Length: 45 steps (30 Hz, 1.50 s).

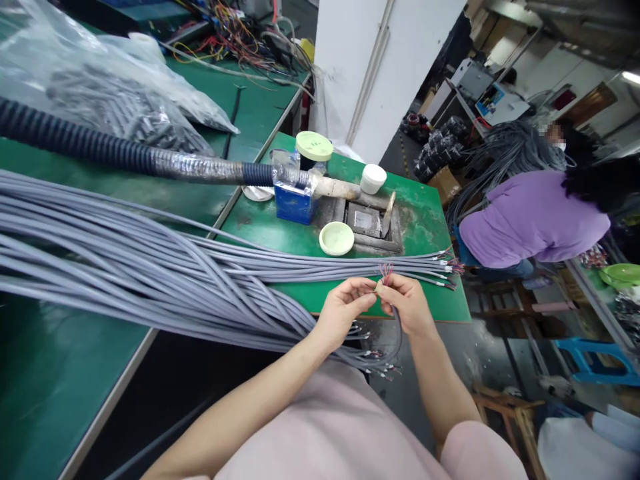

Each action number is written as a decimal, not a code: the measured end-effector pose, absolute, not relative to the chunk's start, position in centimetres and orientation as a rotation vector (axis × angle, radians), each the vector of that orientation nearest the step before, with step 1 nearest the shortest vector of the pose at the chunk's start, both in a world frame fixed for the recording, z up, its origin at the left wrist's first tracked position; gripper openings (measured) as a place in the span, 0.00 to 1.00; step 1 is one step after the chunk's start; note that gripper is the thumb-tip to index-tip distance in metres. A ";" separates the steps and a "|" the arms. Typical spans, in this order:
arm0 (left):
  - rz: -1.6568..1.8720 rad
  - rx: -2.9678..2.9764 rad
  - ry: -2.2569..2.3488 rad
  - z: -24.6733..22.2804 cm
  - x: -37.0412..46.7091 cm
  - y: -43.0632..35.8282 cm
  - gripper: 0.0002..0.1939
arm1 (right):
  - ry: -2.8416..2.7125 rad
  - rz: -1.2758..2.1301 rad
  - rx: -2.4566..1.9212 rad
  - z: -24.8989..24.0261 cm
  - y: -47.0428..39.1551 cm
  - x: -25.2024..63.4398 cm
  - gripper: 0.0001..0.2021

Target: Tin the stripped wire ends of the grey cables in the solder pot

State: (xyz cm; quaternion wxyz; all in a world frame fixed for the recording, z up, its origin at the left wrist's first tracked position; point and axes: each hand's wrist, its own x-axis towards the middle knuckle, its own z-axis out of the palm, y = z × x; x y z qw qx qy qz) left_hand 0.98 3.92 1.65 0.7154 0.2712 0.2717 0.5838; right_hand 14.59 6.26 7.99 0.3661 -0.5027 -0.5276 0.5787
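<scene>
Near the front edge of the green table (pixel 410 303), my right hand (pixel 407 303) grips the end of a grey cable (pixel 399 333), whose thin reddish wires (pixel 385 272) fan out above the fingers. My left hand (pixel 347 303) meets it from the left, thumb and index finger pinched at the same cable end; what lies between those fingertips is too small to name. Behind both hands runs a bundle of grey cables (pixel 300 267) with stripped ends pointing right. More cable ends hang below my left hand, over the table edge.
A solder pot (pixel 367 220), a cream dish (pixel 337 239), a white jar (pixel 373 179) and a blue box (pixel 294 203) stand beyond the cables. A ribbed hose (pixel 125 157) crosses from the left. A person in purple (pixel 535 217) sits at right.
</scene>
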 end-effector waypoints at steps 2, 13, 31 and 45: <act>1.298 0.556 0.624 1.8 1.8 3.7 0.10 | -1.311 1.495 -1.283 7.6 5.7 14.6 0.12; 1.215 0.358 0.442 3.0 -0.2 3.7 0.09 | -1.705 1.503 -1.241 7.0 2.4 15.7 0.17; 1.095 0.611 0.496 1.1 1.1 1.9 0.12 | -1.883 0.756 -1.422 10.3 2.9 16.9 0.11; 0.874 0.838 0.508 0.7 1.1 0.2 0.15 | -1.815 0.690 -1.326 13.2 5.9 13.1 0.12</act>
